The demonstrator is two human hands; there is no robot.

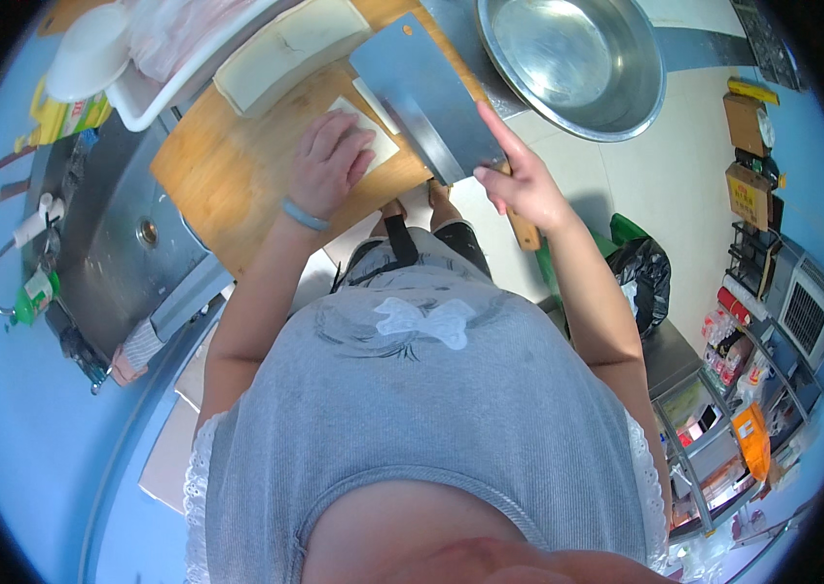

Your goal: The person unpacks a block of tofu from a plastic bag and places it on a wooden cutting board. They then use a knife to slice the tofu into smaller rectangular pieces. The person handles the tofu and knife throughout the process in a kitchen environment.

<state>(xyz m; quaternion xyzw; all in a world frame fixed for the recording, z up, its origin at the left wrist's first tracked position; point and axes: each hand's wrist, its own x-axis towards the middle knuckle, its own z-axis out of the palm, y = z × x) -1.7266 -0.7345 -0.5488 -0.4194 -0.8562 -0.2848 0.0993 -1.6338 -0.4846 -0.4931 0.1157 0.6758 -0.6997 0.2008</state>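
A white block [382, 150], apparently tofu, lies on the wooden cutting board [236, 160] under the fingers of my left hand [331, 153], which press on it. Along its far edge a thin white strip [375, 104] lies beside the cleaver. My right hand [525, 179] grips the cleaver's wooden handle [525, 230], its index finger stretched along the back of the blade. The broad steel cleaver blade [426, 87] slants over the board's right edge, next to the strip; whether its edge touches the board I cannot tell. A larger, similar white slab [295, 55] rests farther back.
At right stands a stainless steel basin [565, 55]. A white plastic tray [138, 106] with a plastic bag is at the back left, near a white bowl [90, 51]. Left of the board is a steel sink [138, 237]. A black garbage bag [645, 285] stands at lower right.
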